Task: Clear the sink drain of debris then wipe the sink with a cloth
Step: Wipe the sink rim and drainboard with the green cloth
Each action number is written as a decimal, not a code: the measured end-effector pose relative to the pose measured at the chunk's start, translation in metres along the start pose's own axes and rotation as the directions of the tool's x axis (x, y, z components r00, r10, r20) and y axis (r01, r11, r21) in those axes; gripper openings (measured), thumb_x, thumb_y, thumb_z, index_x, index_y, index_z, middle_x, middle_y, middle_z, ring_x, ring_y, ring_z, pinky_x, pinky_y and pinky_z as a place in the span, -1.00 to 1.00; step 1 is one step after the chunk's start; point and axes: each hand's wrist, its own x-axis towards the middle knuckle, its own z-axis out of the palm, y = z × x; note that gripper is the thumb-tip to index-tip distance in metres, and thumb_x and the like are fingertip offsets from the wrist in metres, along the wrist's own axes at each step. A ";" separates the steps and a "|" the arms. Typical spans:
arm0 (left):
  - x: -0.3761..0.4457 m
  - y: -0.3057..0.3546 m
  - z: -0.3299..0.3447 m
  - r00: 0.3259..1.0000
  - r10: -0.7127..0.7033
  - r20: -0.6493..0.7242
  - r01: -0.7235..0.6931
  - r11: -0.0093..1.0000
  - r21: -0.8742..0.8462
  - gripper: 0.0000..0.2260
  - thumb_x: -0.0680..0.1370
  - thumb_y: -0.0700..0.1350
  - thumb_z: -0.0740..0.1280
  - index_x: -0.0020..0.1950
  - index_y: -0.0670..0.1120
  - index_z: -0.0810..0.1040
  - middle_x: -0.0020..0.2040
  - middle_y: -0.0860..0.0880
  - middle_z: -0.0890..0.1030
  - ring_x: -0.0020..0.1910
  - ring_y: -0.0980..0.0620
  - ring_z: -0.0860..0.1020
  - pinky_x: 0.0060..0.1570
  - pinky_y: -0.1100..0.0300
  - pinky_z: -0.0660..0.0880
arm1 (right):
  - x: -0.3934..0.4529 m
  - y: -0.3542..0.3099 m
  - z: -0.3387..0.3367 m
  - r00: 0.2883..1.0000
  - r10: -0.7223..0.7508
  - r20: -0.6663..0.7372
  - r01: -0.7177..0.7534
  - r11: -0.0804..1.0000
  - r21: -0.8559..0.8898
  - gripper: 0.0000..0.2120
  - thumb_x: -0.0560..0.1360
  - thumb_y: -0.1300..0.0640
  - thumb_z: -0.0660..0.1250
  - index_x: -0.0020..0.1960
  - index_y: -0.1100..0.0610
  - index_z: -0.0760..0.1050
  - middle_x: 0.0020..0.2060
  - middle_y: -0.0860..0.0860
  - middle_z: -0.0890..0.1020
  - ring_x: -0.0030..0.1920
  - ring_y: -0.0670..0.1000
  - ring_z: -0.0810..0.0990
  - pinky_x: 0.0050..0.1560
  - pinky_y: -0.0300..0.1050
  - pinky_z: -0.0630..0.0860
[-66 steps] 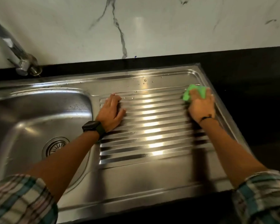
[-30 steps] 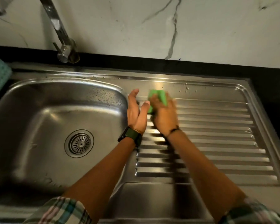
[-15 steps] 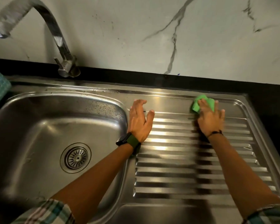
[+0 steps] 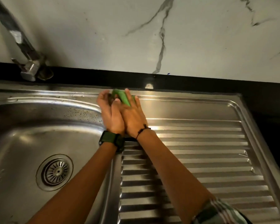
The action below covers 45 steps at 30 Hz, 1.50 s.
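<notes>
A stainless steel sink (image 4: pixel 19 136) has a round drain strainer (image 4: pixel 57 171) in its basin and a ribbed drainboard (image 4: pixel 200 159) to the right. Both hands meet at the sink's back rim, between basin and drainboard. My right hand (image 4: pixel 133 118) holds a bunched green cloth (image 4: pixel 122 97) against the steel, with a fold of it showing between the fingers. Right beside it, my left hand (image 4: pixel 110 113) stands on its edge with loosely bent fingers that hold nothing. No debris shows on the strainer.
A chrome faucet (image 4: pixel 23 46) rises at the back left from a black counter strip (image 4: pixel 87 78) under a white marble wall. Black counter (image 4: pixel 271 126) borders the drainboard on the right. Water droplets speckle the basin's back wall.
My right hand has swept the green cloth left from the drainboard's far right to the back rim beside my left hand. My left hand has shifted up toward the rim.
</notes>
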 end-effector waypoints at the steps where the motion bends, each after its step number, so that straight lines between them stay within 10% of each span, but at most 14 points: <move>1: 0.000 0.000 0.001 1.000 0.006 -0.001 -0.006 1.000 -0.007 -0.61 0.42 -0.24 0.13 0.25 -0.20 0.29 0.12 -0.06 0.45 0.08 0.14 0.47 0.14 0.23 0.46 | 0.003 0.005 -0.003 0.999 -0.031 0.022 0.031 0.999 -0.040 -0.52 0.59 0.03 0.04 0.49 -0.04 0.05 0.52 -0.04 0.08 0.53 0.03 -0.17 0.43 -0.03 -0.31; 7: -0.004 -0.002 0.007 0.998 0.032 0.052 -0.040 0.986 0.162 -0.57 0.41 -0.14 0.16 0.29 -0.15 0.30 0.13 -0.07 0.46 0.09 0.02 0.47 0.19 0.01 0.46 | 0.000 0.015 -0.009 0.990 -0.137 0.026 0.138 0.941 -0.310 -0.46 0.53 -0.11 0.08 0.48 -0.08 0.06 0.50 -0.05 0.18 0.53 0.06 -0.06 0.45 0.08 -0.25; 12: -0.010 0.003 0.015 0.935 0.055 0.351 -0.218 0.869 0.444 -0.53 0.45 -0.05 0.17 0.34 -0.18 0.28 0.34 -0.22 0.38 0.35 -0.18 0.34 0.37 -0.06 0.28 | -0.041 0.095 -0.045 0.995 0.075 -0.064 -0.088 0.964 -0.252 -0.43 0.46 0.08 0.25 0.43 -0.17 0.19 0.50 -0.16 0.16 0.53 0.12 -0.09 0.44 0.20 -0.24; 17: -0.010 0.011 0.033 0.859 0.049 0.510 -0.325 0.822 0.468 -0.52 0.47 0.01 0.13 0.35 -0.15 0.30 0.45 -0.12 0.27 0.46 0.09 0.08 0.48 -0.05 0.06 | -0.067 0.120 -0.056 0.955 0.273 -0.119 -0.292 0.935 -0.202 -0.43 0.50 0.12 0.25 0.45 -0.14 0.17 0.51 -0.11 0.12 0.52 0.18 -0.10 0.46 0.20 -0.22; 23: -0.014 0.008 0.060 0.820 0.032 0.571 -0.310 0.863 0.398 -0.54 0.48 -0.01 0.12 0.36 -0.14 0.29 0.46 -0.11 0.26 0.43 0.14 0.06 0.49 0.04 -0.02 | -0.089 0.160 -0.088 0.578 0.782 -0.235 -0.801 0.599 0.022 -0.42 0.53 0.29 0.12 0.50 0.16 0.04 0.53 0.07 0.03 0.49 0.31 -0.08 0.48 0.23 -0.09; 25: -0.022 -0.003 0.068 0.820 0.016 0.573 -0.309 0.854 0.418 -0.52 0.49 0.01 0.11 0.38 -0.12 0.28 0.48 -0.11 0.23 0.46 0.10 0.07 0.47 0.11 0.02 | -0.077 0.146 -0.081 0.560 0.793 -0.242 -0.801 0.592 0.086 -0.48 0.56 0.24 0.12 0.49 0.19 0.08 0.52 0.13 0.09 0.48 0.29 0.01 0.49 0.22 -0.06; 32: -0.019 -0.023 0.082 0.754 0.061 0.654 -0.522 0.660 0.541 -0.38 0.47 0.16 -0.07 0.43 -0.16 0.20 0.48 -0.18 0.22 0.51 -0.07 0.07 0.48 0.00 0.00 | -0.065 0.094 -0.051 0.975 0.126 -0.180 -0.133 0.991 -0.026 -0.38 0.45 0.08 0.35 0.44 0.16 0.23 0.43 0.17 0.33 0.46 0.25 0.20 0.46 0.12 0.04; 37: -0.021 -0.020 0.083 0.635 -0.029 0.772 -0.646 0.528 0.551 -0.35 0.47 0.23 -0.10 0.47 -0.09 0.14 0.52 -0.09 0.14 0.52 -0.01 0.02 0.47 0.09 -0.05 | -0.089 0.178 -0.084 0.966 0.207 -0.155 -0.236 0.950 -0.205 -0.46 0.46 0.14 0.26 0.41 -0.11 0.26 0.49 -0.12 0.18 0.53 0.17 -0.10 0.41 0.12 -0.36; 45: -0.028 -0.012 0.082 0.578 -0.060 0.814 -0.670 0.535 0.515 -0.41 0.50 0.13 0.01 0.48 -0.11 0.11 0.52 -0.11 0.12 0.51 -0.02 0.02 0.46 0.09 -0.01 | -0.142 0.259 -0.131 0.765 0.600 -0.233 -0.643 0.695 -0.321 -0.42 0.46 0.23 0.17 0.42 -0.14 0.24 0.51 -0.15 0.13 0.53 0.15 -0.17 0.44 0.28 -0.30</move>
